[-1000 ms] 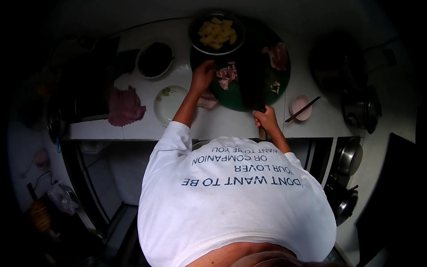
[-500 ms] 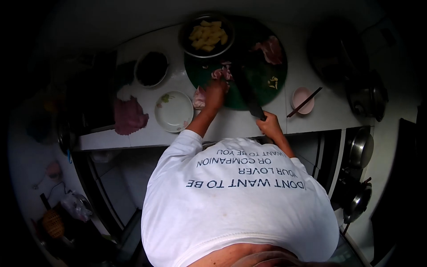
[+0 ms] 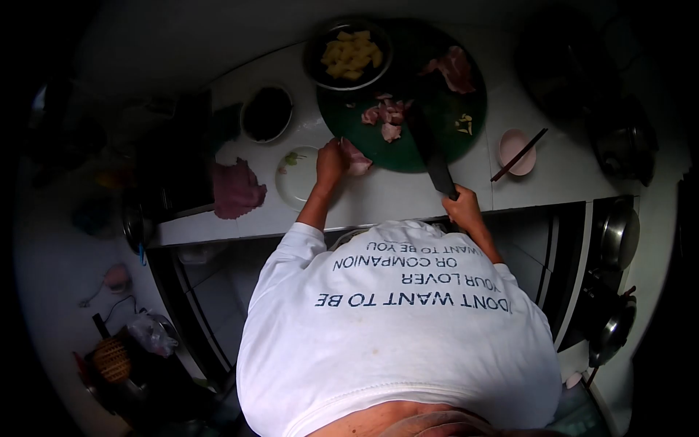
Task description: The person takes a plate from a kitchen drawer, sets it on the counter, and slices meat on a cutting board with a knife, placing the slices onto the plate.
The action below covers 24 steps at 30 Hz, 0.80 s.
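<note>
My right hand (image 3: 462,207) is closed around the handle of a kitchen knife (image 3: 431,156). Its wide dark blade lies over the round green cutting board (image 3: 349,131), tip toward the far side. At the board's near left edge, my left hand (image 3: 331,164) grips a piece of raw meat (image 3: 355,157); its fingertips are partly hidden. Cut meat pieces (image 3: 389,115) lie in a small heap left of the blade. A larger slab of meat (image 3: 453,69) rests at the board's far right, with pale garlic-like bits (image 3: 464,124) nearer me.
A bowl of yellow chunks (image 3: 349,87) stands on the board's far left. Left of my left hand are a white plate (image 3: 291,180), a dark-filled bowl (image 3: 288,125) and a reddish cloth (image 3: 237,189). Chopsticks (image 3: 535,142) lie across a pink bowl (image 3: 507,149) at right.
My left hand has moved from the cut pieces back to the meat at the board's edge and closed on it. The knife stays in my right hand. The view has shifted slightly.
</note>
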Available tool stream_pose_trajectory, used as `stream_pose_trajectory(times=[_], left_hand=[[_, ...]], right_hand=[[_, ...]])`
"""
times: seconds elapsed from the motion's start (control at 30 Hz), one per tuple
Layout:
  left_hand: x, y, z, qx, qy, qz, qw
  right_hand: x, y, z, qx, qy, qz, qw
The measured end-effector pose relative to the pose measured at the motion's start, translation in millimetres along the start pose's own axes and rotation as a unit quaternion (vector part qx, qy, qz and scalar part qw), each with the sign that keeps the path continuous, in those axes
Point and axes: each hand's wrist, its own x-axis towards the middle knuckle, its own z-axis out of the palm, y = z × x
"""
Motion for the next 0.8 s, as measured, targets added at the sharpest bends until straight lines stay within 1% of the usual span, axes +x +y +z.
stream_pose_trajectory(times=[0.03, 0.07, 0.13, 0.27, 0.37, 0.47, 0.57, 0.67, 0.8], left_hand=[[1.1, -3.3, 6.1, 0.011, 0.001, 0.031, 0.999], [3.6, 0.6, 5.6, 0.043, -0.007, 0.016, 0.999], [4.7, 2.8, -0.6, 0.035, -0.03, 0.044, 0.998], [6.3, 12.1, -11.8, 0.039, -0.046, 0.075, 0.995], [0.0, 33.7, -20.9, -0.036, -0.074, 0.083, 0.993], [-4.8, 31.3, -12.7, -0.105, -0.101, 0.074, 0.987], [-11.6, 15.1, -3.4, -0.052, -0.033, 0.145, 0.988], [-17.5, 16.2, 1.5, -0.071, -0.04, 0.149, 0.985], [-25.3, 28.2, -6.0, -0.113, -0.123, 0.016, 0.986]], right_hand=[[0.2, 0.1, 1.3, -0.012, 0.002, -0.005, 1.0], [0.8, 2.5, 3.0, -0.02, 0.006, -0.017, 1.0], [2.7, 9.1, 8.0, -0.037, 0.013, -0.041, 0.998], [-0.1, -0.5, 13.8, -0.052, 0.014, -0.034, 0.998], [-5.0, -5.1, 16.5, -0.046, 0.022, -0.044, 0.998], [-7.6, -2.3, 18.3, -0.032, 0.025, -0.032, 0.999], [-11.2, 4.0, 18.3, -0.023, 0.027, -0.013, 0.999], [-13.2, 6.8, 17.2, -0.016, 0.032, -0.011, 0.999], [-17.3, 6.8, 15.3, -0.004, 0.029, 0.007, 1.0]])
